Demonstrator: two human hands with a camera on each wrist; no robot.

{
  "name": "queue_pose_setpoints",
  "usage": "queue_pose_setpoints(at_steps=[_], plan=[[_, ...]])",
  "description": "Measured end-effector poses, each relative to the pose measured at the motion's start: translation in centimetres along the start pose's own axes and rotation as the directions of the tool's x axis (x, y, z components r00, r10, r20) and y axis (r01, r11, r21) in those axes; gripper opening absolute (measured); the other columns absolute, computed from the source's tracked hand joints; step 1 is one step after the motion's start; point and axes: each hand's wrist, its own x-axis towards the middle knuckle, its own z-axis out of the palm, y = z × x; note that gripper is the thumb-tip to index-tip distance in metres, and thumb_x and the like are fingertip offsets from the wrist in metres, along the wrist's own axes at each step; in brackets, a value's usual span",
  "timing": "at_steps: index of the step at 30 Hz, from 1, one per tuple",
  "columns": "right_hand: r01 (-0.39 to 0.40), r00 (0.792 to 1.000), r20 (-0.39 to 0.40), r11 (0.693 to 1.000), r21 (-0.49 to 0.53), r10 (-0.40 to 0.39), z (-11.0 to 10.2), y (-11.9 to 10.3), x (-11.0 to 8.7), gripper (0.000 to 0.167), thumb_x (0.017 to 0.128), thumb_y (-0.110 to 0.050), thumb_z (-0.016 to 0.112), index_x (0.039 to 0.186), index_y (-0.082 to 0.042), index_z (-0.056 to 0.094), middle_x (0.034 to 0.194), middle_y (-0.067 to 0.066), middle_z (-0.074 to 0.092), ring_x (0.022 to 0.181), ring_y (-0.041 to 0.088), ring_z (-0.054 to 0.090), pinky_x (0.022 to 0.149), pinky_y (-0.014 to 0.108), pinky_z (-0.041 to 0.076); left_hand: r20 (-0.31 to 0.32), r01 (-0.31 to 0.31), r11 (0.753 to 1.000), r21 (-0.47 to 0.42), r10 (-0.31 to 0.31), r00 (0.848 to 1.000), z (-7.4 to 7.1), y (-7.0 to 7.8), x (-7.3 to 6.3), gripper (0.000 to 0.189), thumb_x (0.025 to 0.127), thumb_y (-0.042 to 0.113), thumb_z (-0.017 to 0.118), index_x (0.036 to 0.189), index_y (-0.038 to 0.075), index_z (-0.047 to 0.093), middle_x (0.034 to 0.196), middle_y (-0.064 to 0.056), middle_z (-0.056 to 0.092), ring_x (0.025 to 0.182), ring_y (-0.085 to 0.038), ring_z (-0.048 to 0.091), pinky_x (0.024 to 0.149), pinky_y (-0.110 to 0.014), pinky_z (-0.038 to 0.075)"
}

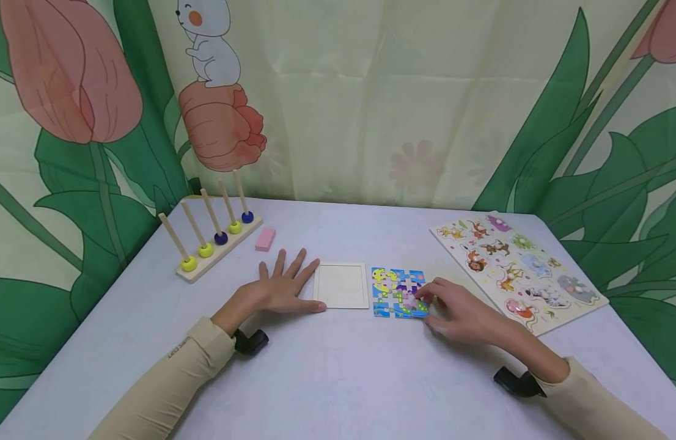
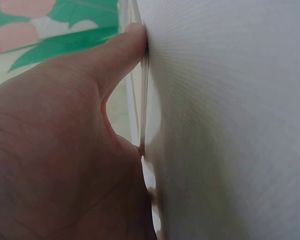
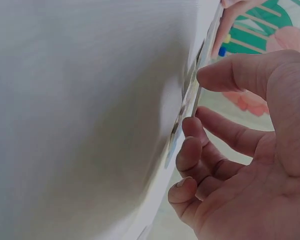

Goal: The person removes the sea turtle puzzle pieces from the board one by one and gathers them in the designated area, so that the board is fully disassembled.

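Observation:
My left hand [image 1: 280, 290] lies flat on the table with its fingers spread. Its thumb and forefinger reach the left side of a shallow square wooden puzzle tray [image 1: 341, 286]; the left wrist view shows the thumb tip against the tray's thin edge. To the tray's right lies a colourful jigsaw puzzle [image 1: 391, 302], its pieces laid out in a square with small gaps. At that square's right edge, my right hand [image 1: 461, 311] pinches a thin puzzle piece [image 3: 195, 102] between thumb and forefinger. The other right fingers are curled beside it in the right wrist view.
A wooden peg stand [image 1: 222, 249] with yellow and blue beads stands at the back left, and a pink block [image 1: 265, 239] lies beside it. An animal picture board [image 1: 516, 266] lies at the right, beyond my right hand. A printed curtain [image 1: 338, 122] hangs behind the table.

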Motion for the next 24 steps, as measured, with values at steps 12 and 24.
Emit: queue_pose_setpoints(at_steps=[12,24], plan=[[-0.016,1.000,0.012,1.000,-0.026,0.016,-0.20,0.49,-0.72,0.033,0.091,-0.018,0.080,0.122,-0.017,0.070,0.106,-0.007,0.063,0.096,0.011,0.055,0.083,0.029,0.050,0.021,0.007,1.000,-0.016,-0.007,1.000,-0.14,-0.02,0.14,0.110,0.089,0.085,0.053,0.171,0.035,0.000,0.179,-0.002,-0.023,0.161,-0.047,-0.027,0.120,-0.083,-0.009],[-0.021,1.000,0.021,0.999,-0.026,0.021,-0.08,0.79,-0.70,0.033,0.091,-0.018,0.080,0.123,-0.019,0.070,0.105,-0.007,0.061,0.092,0.010,0.052,0.077,0.025,0.044,0.011,-0.001,1.000,-0.016,0.001,1.000,-0.28,0.14,-0.14,0.109,0.090,0.083,0.054,0.172,0.034,0.001,0.179,-0.003,-0.021,0.162,-0.048,-0.025,0.120,-0.084,-0.007]])
